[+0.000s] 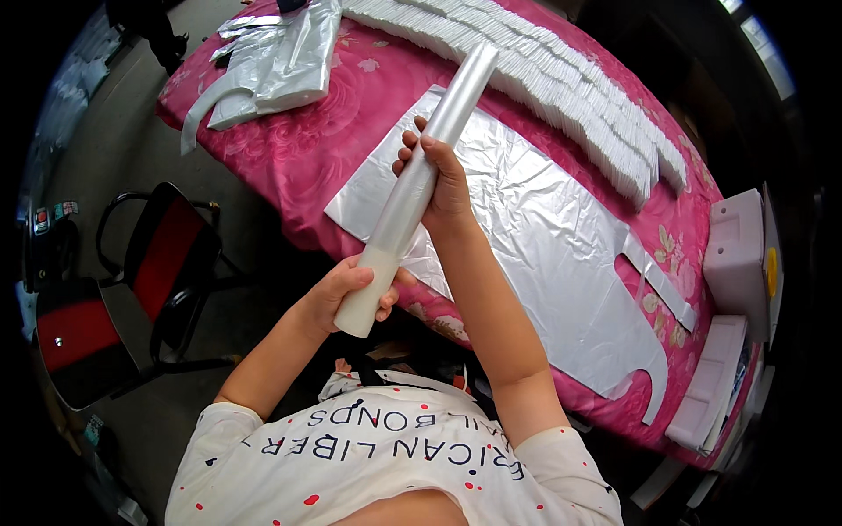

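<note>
A long, smooth roll of translucent plastic film (396, 226) slants up and away from my body over the table's near edge. My left hand (331, 294) is closed around its lower, milky-white end. Higher up, my right hand (449, 188) grips the silvery middle, thumb on top and fingers wrapped behind. Beneath the roll and my right forearm, a large silvery plastic bag (561, 263) with cut-out handles lies flat on the pink flowered tablecloth (289, 180). Part of that bag is hidden by my arm.
Long rows of thin white folded pieces (561, 105) line the table's far side. More silvery handled bags (294, 70) lie at the far left corner. White boxes (735, 250) stand at the right edge. A red-and-black chair (167, 250) is left; beyond it show a person's legs (160, 37).
</note>
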Demonstrator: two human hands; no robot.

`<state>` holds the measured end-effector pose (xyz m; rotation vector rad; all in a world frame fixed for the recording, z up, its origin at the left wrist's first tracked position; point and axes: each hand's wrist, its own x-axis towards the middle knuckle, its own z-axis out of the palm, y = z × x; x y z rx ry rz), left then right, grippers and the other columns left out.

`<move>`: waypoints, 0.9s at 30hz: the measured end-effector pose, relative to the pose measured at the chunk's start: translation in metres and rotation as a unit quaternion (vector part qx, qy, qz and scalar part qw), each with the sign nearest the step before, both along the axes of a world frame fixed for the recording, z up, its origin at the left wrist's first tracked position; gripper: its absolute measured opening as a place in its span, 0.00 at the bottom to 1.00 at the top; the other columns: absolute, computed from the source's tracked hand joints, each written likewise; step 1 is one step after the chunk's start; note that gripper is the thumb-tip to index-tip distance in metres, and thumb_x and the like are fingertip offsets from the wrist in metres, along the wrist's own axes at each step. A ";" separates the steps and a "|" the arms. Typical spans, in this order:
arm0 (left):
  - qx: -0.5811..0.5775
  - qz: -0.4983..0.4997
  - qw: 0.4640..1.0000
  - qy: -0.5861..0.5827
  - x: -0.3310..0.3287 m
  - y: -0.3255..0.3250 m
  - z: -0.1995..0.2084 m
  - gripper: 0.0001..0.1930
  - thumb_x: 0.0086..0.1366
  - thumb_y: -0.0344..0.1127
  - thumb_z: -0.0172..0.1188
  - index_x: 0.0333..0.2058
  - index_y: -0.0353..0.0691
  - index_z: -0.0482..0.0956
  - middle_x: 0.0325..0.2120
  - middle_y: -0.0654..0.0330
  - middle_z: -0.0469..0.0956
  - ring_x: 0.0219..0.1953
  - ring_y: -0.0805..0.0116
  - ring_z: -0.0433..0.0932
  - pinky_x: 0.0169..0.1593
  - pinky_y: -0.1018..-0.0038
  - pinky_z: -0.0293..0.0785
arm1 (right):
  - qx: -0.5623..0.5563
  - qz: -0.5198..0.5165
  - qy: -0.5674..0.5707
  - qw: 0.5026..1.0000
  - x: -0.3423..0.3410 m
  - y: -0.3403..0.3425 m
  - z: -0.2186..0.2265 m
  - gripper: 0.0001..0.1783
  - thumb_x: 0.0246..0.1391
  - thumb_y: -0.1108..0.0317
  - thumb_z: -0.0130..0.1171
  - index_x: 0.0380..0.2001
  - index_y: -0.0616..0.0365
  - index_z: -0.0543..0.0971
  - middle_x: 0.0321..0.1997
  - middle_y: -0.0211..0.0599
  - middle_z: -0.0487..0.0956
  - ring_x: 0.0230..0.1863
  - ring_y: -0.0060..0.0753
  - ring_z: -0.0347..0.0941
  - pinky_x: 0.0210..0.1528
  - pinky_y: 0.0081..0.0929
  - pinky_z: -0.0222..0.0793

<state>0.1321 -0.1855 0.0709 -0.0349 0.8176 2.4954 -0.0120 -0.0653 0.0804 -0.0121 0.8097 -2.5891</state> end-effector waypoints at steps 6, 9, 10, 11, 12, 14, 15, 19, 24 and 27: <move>0.285 -0.188 0.940 -0.009 -0.003 0.044 -0.005 0.40 0.53 0.45 0.55 0.56 0.19 0.54 0.39 0.44 0.73 0.30 0.70 0.74 0.32 0.75 0.77 | -0.008 -0.065 0.028 0.997 0.029 0.062 0.026 0.33 0.44 0.68 0.61 0.52 0.61 0.58 0.31 0.32 0.72 0.31 0.23 0.71 0.37 0.25 0.73; 0.095 -0.214 0.971 -0.041 -0.010 0.051 0.002 0.37 0.55 0.45 0.54 0.55 0.22 0.56 0.37 0.44 0.73 0.30 0.68 0.75 0.33 0.75 0.78 | 0.040 -0.110 0.035 0.993 0.043 0.088 0.016 0.33 0.44 0.68 0.61 0.52 0.62 0.57 0.32 0.35 0.71 0.31 0.24 0.71 0.37 0.26 0.73; 0.010 -0.180 0.982 -0.063 -0.011 0.056 -0.001 0.30 0.59 0.45 0.52 0.53 0.26 0.62 0.35 0.48 0.74 0.30 0.69 0.76 0.33 0.76 0.77 | 0.068 -0.115 0.041 0.990 0.048 0.093 0.013 0.33 0.44 0.68 0.61 0.51 0.62 0.58 0.33 0.36 0.71 0.31 0.25 0.71 0.36 0.26 0.73; -0.110 -0.163 0.980 -0.011 -0.011 0.062 -0.003 0.28 0.59 0.46 0.53 0.51 0.28 0.63 0.34 0.50 0.74 0.30 0.70 0.75 0.32 0.76 0.76 | 0.097 -0.120 0.047 0.987 0.053 0.096 0.010 0.33 0.44 0.68 0.61 0.51 0.63 0.58 0.33 0.36 0.70 0.31 0.25 0.71 0.36 0.26 0.72; -0.228 -0.142 0.962 0.042 -0.010 0.069 -0.006 0.27 0.59 0.47 0.53 0.49 0.30 0.64 0.33 0.51 0.73 0.30 0.71 0.75 0.31 0.76 0.75 | 0.125 -0.123 0.052 0.983 0.059 0.098 0.007 0.32 0.44 0.68 0.61 0.50 0.63 0.58 0.33 0.37 0.70 0.31 0.26 0.71 0.36 0.27 0.72; -0.401 -0.113 0.903 0.107 -0.008 0.080 -0.002 0.23 0.59 0.48 0.57 0.43 0.36 0.67 0.30 0.58 0.74 0.27 0.74 0.75 0.30 0.76 0.74 | 0.164 -0.140 0.038 0.976 0.069 0.101 0.003 0.34 0.44 0.68 0.61 0.51 0.65 0.57 0.33 0.38 0.70 0.32 0.26 0.71 0.36 0.26 0.72; -0.417 -0.114 0.897 0.096 -0.006 0.084 0.000 0.21 0.59 0.46 0.56 0.43 0.35 0.67 0.29 0.59 0.74 0.27 0.74 0.74 0.31 0.77 0.74 | 0.183 -0.149 0.031 0.971 0.072 0.103 0.000 0.34 0.44 0.67 0.61 0.52 0.66 0.57 0.33 0.38 0.70 0.32 0.26 0.70 0.37 0.26 0.72; -0.426 -0.184 0.885 0.049 0.004 0.091 0.000 0.18 0.59 0.42 0.56 0.42 0.35 0.69 0.26 0.60 0.75 0.23 0.75 0.74 0.29 0.78 0.72 | 0.182 -0.167 -0.010 0.969 0.073 0.123 -0.017 0.32 0.45 0.67 0.61 0.51 0.66 0.59 0.34 0.39 0.70 0.33 0.28 0.72 0.38 0.27 0.72; -0.306 -0.313 0.897 -0.055 0.019 0.065 -0.012 0.26 0.53 0.46 0.61 0.45 0.34 0.70 0.23 0.61 0.73 0.21 0.76 0.73 0.26 0.79 0.72 | 0.195 -0.243 -0.077 0.947 0.037 0.210 -0.056 0.25 0.48 0.61 0.62 0.44 0.64 0.67 0.38 0.43 0.73 0.37 0.32 0.72 0.41 0.29 0.72; -0.267 -0.353 0.892 -0.088 0.029 0.050 -0.025 0.35 0.47 0.50 0.65 0.49 0.32 0.69 0.22 0.62 0.73 0.20 0.77 0.73 0.24 0.80 0.72 | 0.254 -0.333 -0.052 0.907 0.019 0.265 -0.065 0.20 0.53 0.61 0.57 0.43 0.64 0.67 0.38 0.40 0.74 0.36 0.30 0.72 0.41 0.24 0.70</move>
